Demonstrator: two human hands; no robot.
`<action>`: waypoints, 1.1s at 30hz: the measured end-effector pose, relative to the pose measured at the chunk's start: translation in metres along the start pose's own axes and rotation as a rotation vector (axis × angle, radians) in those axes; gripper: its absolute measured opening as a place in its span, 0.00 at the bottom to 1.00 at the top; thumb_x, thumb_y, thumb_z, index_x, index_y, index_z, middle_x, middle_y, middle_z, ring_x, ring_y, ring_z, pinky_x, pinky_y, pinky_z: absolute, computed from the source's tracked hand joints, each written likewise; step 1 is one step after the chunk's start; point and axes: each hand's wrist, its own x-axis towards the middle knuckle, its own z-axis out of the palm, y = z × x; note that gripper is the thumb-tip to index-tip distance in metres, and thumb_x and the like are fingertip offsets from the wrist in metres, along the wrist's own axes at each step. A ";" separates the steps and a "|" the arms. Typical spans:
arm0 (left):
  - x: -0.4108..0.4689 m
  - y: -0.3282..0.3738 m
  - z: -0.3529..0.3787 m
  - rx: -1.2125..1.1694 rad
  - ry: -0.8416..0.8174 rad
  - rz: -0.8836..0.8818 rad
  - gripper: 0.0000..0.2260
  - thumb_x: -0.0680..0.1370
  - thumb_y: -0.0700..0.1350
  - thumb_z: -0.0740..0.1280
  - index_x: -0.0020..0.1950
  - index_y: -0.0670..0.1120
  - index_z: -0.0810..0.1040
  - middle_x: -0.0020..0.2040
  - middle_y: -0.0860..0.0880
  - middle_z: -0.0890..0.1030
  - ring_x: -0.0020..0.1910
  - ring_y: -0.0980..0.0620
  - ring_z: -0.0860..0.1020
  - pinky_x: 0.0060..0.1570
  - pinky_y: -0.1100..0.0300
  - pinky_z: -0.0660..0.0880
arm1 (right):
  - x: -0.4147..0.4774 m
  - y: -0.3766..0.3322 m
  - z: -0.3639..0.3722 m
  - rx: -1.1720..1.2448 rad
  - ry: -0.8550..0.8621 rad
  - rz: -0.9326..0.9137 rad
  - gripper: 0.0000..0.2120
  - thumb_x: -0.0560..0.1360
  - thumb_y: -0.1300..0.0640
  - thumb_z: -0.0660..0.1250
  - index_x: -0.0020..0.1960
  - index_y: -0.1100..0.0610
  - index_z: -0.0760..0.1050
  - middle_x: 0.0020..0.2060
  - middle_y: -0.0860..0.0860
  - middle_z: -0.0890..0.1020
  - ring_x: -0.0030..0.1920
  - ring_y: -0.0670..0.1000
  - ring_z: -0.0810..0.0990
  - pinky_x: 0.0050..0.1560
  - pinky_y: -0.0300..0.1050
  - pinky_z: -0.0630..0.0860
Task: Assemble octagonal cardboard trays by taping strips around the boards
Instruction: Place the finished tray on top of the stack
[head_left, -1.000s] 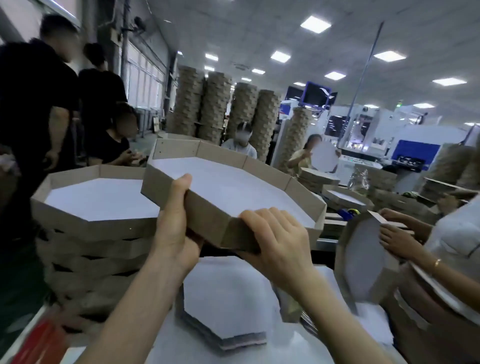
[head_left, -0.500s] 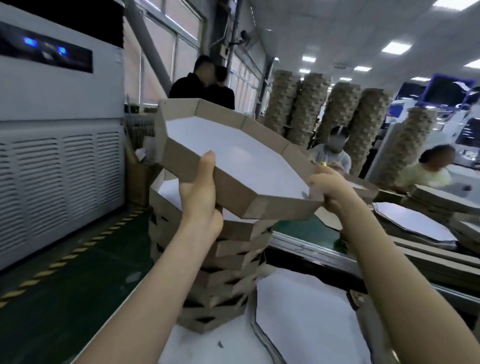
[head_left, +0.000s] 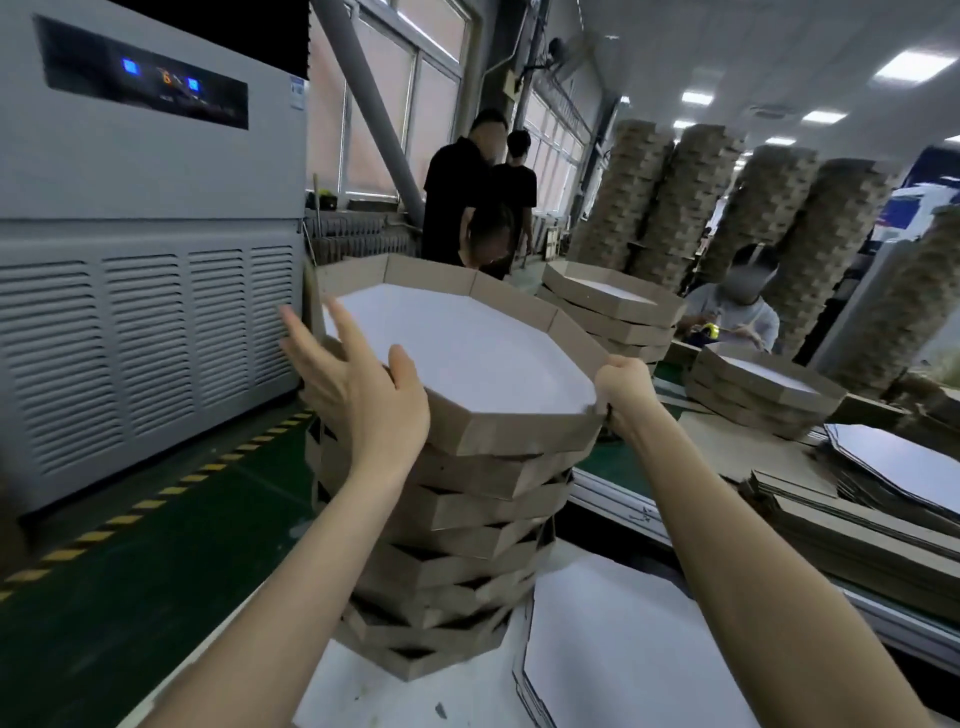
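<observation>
An assembled octagonal tray (head_left: 530, 431), brown cardboard wall around a white board, lies on top of a tall stack of like trays (head_left: 457, 545). My left hand (head_left: 358, 384) is at the tray's left rim with fingers spread, the thumb over the edge and the palm against the wall. My right hand (head_left: 621, 392) grips the tray's right corner, fingers curled around the wall. A pile of flat white octagonal boards (head_left: 623, 654) lies on the work surface at lower right.
A large grey machine (head_left: 145, 249) stands at left behind a green floor with yellow-black striping. Other tray stacks (head_left: 613, 317) and flat boards (head_left: 883, 467) sit across a conveyor. Several people work behind; tall tray columns (head_left: 696, 202) fill the back.
The tray was carried left and set down on the stack. My left hand has loosened, its fingers now spread, while my right hand still holds the corner.
</observation>
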 end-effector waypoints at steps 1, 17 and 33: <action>-0.002 -0.003 0.001 0.140 -0.014 0.113 0.26 0.81 0.51 0.60 0.78 0.51 0.58 0.80 0.46 0.42 0.78 0.43 0.39 0.74 0.38 0.42 | -0.001 0.004 0.005 0.018 -0.007 0.024 0.24 0.81 0.70 0.51 0.76 0.62 0.65 0.61 0.56 0.77 0.53 0.57 0.78 0.55 0.49 0.77; -0.042 0.016 -0.010 0.293 -0.397 0.793 0.05 0.77 0.46 0.70 0.51 0.49 0.83 0.48 0.52 0.82 0.51 0.49 0.77 0.56 0.53 0.65 | 0.003 0.091 -0.017 0.416 0.171 0.118 0.09 0.83 0.63 0.56 0.58 0.60 0.73 0.42 0.54 0.78 0.39 0.51 0.76 0.37 0.42 0.73; -0.099 0.023 0.028 0.083 -0.700 0.883 0.07 0.77 0.40 0.68 0.51 0.48 0.84 0.48 0.52 0.83 0.47 0.51 0.80 0.39 0.51 0.78 | -0.146 0.385 -0.021 -1.061 -0.572 0.279 0.57 0.70 0.37 0.73 0.80 0.62 0.41 0.80 0.56 0.43 0.79 0.60 0.45 0.74 0.66 0.55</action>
